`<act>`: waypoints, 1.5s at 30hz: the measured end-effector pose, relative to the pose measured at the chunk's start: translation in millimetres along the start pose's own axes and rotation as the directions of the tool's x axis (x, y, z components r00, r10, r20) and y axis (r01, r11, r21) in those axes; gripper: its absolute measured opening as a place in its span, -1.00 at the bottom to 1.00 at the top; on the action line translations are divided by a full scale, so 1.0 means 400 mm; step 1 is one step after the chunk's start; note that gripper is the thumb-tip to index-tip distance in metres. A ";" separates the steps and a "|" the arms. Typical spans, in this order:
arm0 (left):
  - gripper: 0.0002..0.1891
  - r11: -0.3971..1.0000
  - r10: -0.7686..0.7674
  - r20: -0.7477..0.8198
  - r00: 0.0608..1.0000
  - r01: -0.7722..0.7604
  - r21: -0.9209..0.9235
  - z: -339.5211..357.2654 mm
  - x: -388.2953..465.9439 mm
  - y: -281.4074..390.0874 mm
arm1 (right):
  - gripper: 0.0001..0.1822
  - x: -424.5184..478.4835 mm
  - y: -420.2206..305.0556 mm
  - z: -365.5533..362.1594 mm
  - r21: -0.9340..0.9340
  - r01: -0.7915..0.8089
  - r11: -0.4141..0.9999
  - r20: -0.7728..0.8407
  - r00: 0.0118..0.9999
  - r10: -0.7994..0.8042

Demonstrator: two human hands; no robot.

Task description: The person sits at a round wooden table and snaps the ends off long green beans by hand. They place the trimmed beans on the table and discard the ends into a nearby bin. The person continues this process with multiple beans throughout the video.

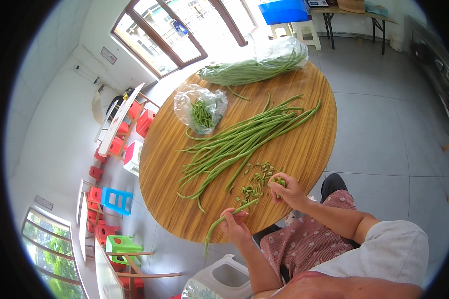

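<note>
My left hand (235, 225) grips one long green bean (214, 227), which droops past the edge of a round wooden table (164, 179). Several short bean pieces (280, 183) are bunched in my right hand (289, 191), whose fingers are closed around them. Between and just beyond my hands lies a scatter of small cut bean bits (251, 191). Farther in, a loose pile of whole long beans (243, 136) stretches diagonally across the tabletop. Behind it, a clear plastic bag (179, 99) stands open with short bean lengths (202, 115) inside.
A large clear bag of long beans (254, 69) rests at the table's far edge. Below the near edge stands a white plastic bin (224, 274). Red stools (146, 121), a blue stool (116, 202) and a green stool (123, 244) line the left side.
</note>
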State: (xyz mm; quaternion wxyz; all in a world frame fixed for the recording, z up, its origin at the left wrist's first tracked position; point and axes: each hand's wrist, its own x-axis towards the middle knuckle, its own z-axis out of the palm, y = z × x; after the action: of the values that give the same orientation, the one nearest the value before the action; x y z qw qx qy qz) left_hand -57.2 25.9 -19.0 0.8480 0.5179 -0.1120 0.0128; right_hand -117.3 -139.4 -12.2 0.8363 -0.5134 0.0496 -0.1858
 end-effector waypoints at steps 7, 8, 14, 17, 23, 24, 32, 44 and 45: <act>-0.77 1.000 -0.019 0.002 1.000 0.019 0.014 -0.003 -0.006 0.006 | -0.79 0.002 -0.012 0.009 -0.050 -0.016 0.999 0.028 0.999 0.018; -0.78 1.000 -0.019 0.002 1.000 0.019 0.016 -0.001 -0.005 0.007 | -0.79 0.005 -0.011 0.012 -0.043 -0.011 0.999 0.023 1.000 0.012; -0.81 0.998 -0.064 -0.003 0.998 0.064 -0.009 -0.003 -0.001 0.007 | -0.83 0.014 -0.080 -0.009 0.195 -0.412 0.890 -0.010 0.907 0.422; -0.81 0.997 -0.073 0.005 0.997 0.073 -0.020 -0.011 -0.005 0.007 | -0.85 0.036 -0.138 -0.048 0.284 -0.560 0.778 -0.009 0.810 0.586; -0.80 0.995 -0.101 0.003 0.995 0.101 0.009 -0.009 -0.011 0.013 | -0.96 0.282 -0.210 0.016 0.130 -0.478 0.869 0.087 0.878 0.470; -0.80 0.994 -0.108 -0.005 0.994 0.108 0.027 -0.009 -0.011 0.020 | -0.86 0.382 -0.183 0.022 0.105 -0.428 0.898 0.220 0.891 0.398; -0.81 0.983 -0.180 0.017 0.984 0.179 0.045 0.012 -0.014 0.021 | -0.69 0.762 -0.035 0.151 -0.778 0.218 0.589 0.215 0.974 -0.076; -0.80 0.996 -0.070 0.027 0.997 0.069 0.053 0.002 -0.012 0.016 | -0.73 0.092 -0.036 0.123 -0.643 0.613 0.460 0.726 0.679 0.109; -0.80 0.995 -0.060 0.051 0.997 0.056 0.078 -0.006 -0.009 0.010 | -0.73 0.086 -0.030 0.117 -0.631 0.642 0.435 0.736 0.672 0.076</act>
State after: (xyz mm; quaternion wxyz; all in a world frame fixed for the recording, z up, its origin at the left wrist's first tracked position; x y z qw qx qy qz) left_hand -60.7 30.0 -17.4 0.8244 0.5530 -0.1187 -0.0215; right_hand -75.8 -117.3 24.1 0.3689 -0.8865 -0.2655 -0.0873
